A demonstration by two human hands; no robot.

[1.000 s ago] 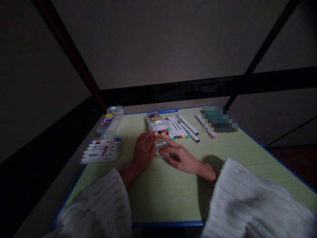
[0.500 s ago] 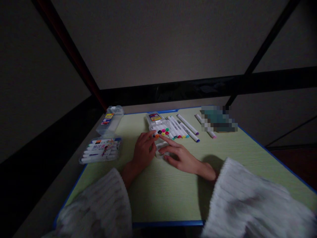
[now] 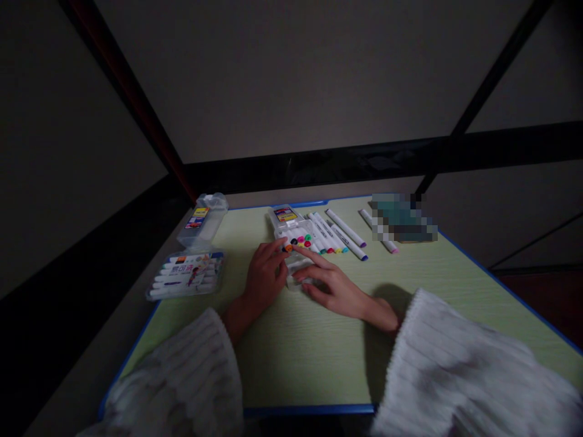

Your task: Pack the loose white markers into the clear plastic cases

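A clear plastic marker case [image 3: 296,267] lies open in the middle of the table, with several white markers bunched in it, their coloured ends towards me. At its left front corner, my left hand [image 3: 265,273] closes thumb and index finger about the end of an orange-tipped marker [image 3: 288,247]. My right hand [image 3: 334,288] has its fingers spread. Its index fingertip reaches the orange end, and the other fingers hang over the case's clear front flap. Black, pink, red and green marker ends show just beyond my fingertips.
Several loose markers [image 3: 347,229] lie right of the case, and a pink-tipped marker [image 3: 387,241] lies farther right beside a blurred-out dark object [image 3: 403,218]. On the left are a clear case [image 3: 207,227] and a filled marker case [image 3: 184,278]. The table [image 3: 300,364] has a blue edge.
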